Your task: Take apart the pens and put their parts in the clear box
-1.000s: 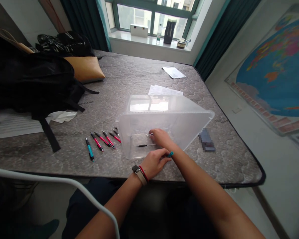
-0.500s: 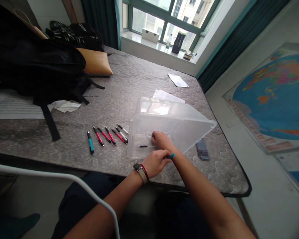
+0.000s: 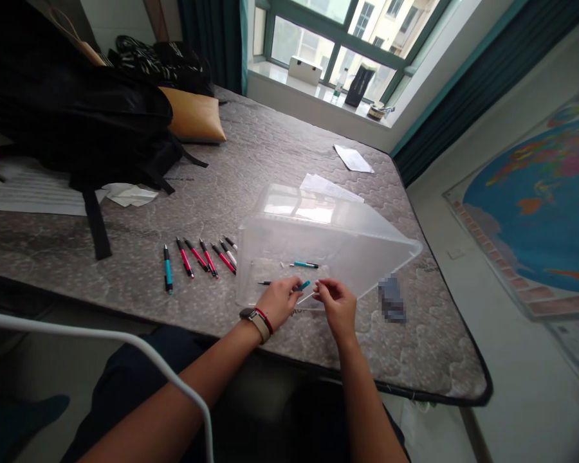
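Observation:
My left hand [image 3: 278,302], with a watch and red band at the wrist, pinches a teal pen piece [image 3: 303,285]. My right hand [image 3: 336,305] is pinched on a thin white piece that reaches toward the left hand. Both hands hover at the open mouth of a clear plastic bin [image 3: 318,238] lying on its side. Inside the bin lie a teal pen [image 3: 305,264] and a thin dark refill [image 3: 264,282]. A row of red pens [image 3: 205,255] and one teal pen [image 3: 166,268] lies on the mattress to the left.
A black backpack [image 3: 72,122] and a tan cushion [image 3: 195,116] sit at the far left. Sheets of paper [image 3: 330,187] lie behind the bin, another [image 3: 352,158] further back. A blurred dark object [image 3: 392,297] rests right of the bin. A white tube [image 3: 101,337] crosses the foreground.
My right hand has come out of the bin and now meets the left hand in front of it. A teal pen now lies inside the bin. The camera view has shifted.

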`<state>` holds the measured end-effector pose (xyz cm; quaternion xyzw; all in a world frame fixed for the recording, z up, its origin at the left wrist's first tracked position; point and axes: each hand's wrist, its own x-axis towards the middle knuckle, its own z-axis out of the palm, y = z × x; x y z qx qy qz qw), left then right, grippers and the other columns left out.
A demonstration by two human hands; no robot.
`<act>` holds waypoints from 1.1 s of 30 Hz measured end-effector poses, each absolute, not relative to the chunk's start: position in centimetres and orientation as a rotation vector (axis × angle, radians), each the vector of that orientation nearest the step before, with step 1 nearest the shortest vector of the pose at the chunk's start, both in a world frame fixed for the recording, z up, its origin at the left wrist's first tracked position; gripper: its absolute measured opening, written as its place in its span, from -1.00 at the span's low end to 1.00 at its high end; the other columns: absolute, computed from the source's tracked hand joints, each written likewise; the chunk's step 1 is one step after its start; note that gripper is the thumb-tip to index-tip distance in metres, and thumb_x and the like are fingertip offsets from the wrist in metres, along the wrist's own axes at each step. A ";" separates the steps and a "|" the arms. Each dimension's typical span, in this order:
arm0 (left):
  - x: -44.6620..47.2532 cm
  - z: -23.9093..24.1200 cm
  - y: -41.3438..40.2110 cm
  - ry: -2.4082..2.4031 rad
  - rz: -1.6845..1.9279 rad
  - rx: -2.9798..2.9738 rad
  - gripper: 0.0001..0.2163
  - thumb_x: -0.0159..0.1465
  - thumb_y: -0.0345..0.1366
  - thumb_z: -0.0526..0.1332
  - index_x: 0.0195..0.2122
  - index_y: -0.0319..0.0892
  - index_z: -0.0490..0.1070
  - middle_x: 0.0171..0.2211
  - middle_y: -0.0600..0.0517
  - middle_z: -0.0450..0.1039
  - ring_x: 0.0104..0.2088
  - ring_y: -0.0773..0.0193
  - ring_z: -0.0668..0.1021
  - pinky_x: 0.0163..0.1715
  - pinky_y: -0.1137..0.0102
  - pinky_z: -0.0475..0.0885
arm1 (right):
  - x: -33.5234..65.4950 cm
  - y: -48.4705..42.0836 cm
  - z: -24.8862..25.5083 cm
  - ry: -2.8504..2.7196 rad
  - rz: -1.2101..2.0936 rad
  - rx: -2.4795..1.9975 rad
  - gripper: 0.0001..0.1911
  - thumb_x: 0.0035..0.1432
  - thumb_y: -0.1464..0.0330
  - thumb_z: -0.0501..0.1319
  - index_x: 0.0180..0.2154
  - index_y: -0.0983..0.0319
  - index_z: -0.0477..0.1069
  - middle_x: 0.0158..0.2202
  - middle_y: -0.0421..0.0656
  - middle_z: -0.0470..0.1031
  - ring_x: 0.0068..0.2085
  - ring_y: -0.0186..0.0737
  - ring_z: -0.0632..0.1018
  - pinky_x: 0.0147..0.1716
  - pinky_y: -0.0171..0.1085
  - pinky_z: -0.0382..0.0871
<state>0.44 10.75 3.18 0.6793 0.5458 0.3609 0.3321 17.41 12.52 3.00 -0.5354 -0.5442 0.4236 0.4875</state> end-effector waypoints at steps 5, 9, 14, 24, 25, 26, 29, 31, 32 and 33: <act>0.8 3.2 10.8 1.403 0.924 1.851 -0.86 0.28 -0.34 0.18 -0.17 -0.11 0.49 -0.27 0.03 0.57 -0.27 0.24 0.59 -0.22 0.38 0.45 | 18.3 11.4 5.5 -1.704 0.748 -1.207 -0.80 0.26 0.30 0.16 -0.15 0.18 0.51 -0.20 -0.11 0.48 -0.20 -0.23 0.54 -0.28 -0.26 0.54; 1.2 3.0 10.8 1.396 0.924 1.942 -0.86 0.29 -0.35 0.17 -0.17 -0.12 0.48 -0.24 0.02 0.56 -0.22 0.23 0.57 -0.15 0.36 0.44 | 18.9 10.9 5.9 -1.879 0.608 -1.134 -0.78 0.29 0.41 0.12 -0.10 0.16 0.51 -0.21 -0.11 0.45 -0.17 -0.24 0.51 -0.14 -0.22 0.46; 1.7 3.2 10.6 1.347 0.961 1.974 -0.86 0.31 -0.34 0.17 -0.15 -0.13 0.48 -0.22 0.01 0.55 -0.17 0.23 0.57 -0.10 0.35 0.43 | 18.8 10.0 5.8 -1.843 0.556 -1.108 -0.74 0.29 0.45 0.12 -0.07 0.15 0.50 -0.22 -0.12 0.44 -0.17 -0.23 0.51 -0.14 -0.22 0.44; 1.7 4.8 10.4 1.180 1.109 1.872 -0.82 0.34 -0.29 0.14 -0.10 -0.08 0.49 -0.12 0.03 0.56 -0.07 0.25 0.55 0.03 0.33 0.41 | 18.5 8.7 7.3 -1.667 0.370 -1.102 -0.75 0.22 0.47 0.19 -0.09 0.13 0.48 -0.21 -0.12 0.49 -0.23 -0.23 0.53 -0.24 -0.22 0.49; 1.7 4.8 10.4 1.175 1.112 1.868 -0.82 0.34 -0.29 0.14 -0.09 -0.08 0.49 -0.12 0.03 0.56 -0.07 0.24 0.55 0.03 0.33 0.41 | 18.5 8.7 7.3 -1.672 0.365 -1.099 -0.76 0.21 0.47 0.19 -0.10 0.13 0.48 -0.21 -0.12 0.50 -0.23 -0.22 0.53 -0.25 -0.22 0.50; 1.7 4.9 10.4 1.171 1.111 1.865 -0.81 0.34 -0.29 0.14 -0.09 -0.08 0.49 -0.12 0.03 0.56 -0.07 0.24 0.55 0.03 0.33 0.41 | 18.4 8.7 7.3 -1.678 0.362 -1.097 -0.78 0.21 0.46 0.19 -0.11 0.14 0.48 -0.22 -0.12 0.50 -0.23 -0.22 0.54 -0.26 -0.22 0.50; 1.7 5.1 10.4 1.171 1.128 1.857 -0.80 0.34 -0.30 0.13 -0.08 -0.08 0.49 -0.12 0.03 0.55 -0.06 0.24 0.55 0.02 0.33 0.42 | 18.2 8.6 7.3 -1.686 0.351 -1.090 -0.79 0.21 0.47 0.20 -0.13 0.14 0.48 -0.22 -0.12 0.51 -0.22 -0.20 0.55 -0.23 -0.20 0.50; 1.7 5.1 10.4 1.177 1.152 1.852 -0.80 0.35 -0.31 0.12 -0.08 -0.08 0.49 -0.12 0.04 0.55 -0.06 0.25 0.55 0.02 0.34 0.41 | 18.1 8.6 7.4 -1.687 0.340 -1.080 -0.78 0.20 0.48 0.20 -0.13 0.13 0.48 -0.22 -0.12 0.51 -0.20 -0.19 0.55 -0.20 -0.18 0.50; 1.6 5.1 10.4 1.178 1.160 1.850 -0.81 0.35 -0.31 0.12 -0.08 -0.08 0.49 -0.12 0.04 0.55 -0.06 0.26 0.55 0.02 0.35 0.41 | 18.1 8.5 7.4 -1.687 0.336 -1.073 -0.77 0.20 0.49 0.20 -0.13 0.13 0.48 -0.22 -0.12 0.51 -0.19 -0.19 0.55 -0.19 -0.17 0.50; 1.6 5.1 10.4 1.178 1.163 1.851 -0.81 0.35 -0.31 0.12 -0.09 -0.09 0.49 -0.12 0.04 0.55 -0.07 0.26 0.55 0.02 0.36 0.41 | 18.1 8.5 7.4 -1.687 0.332 -1.066 -0.76 0.19 0.50 0.20 -0.12 0.12 0.48 -0.22 -0.12 0.51 -0.19 -0.19 0.55 -0.18 -0.17 0.50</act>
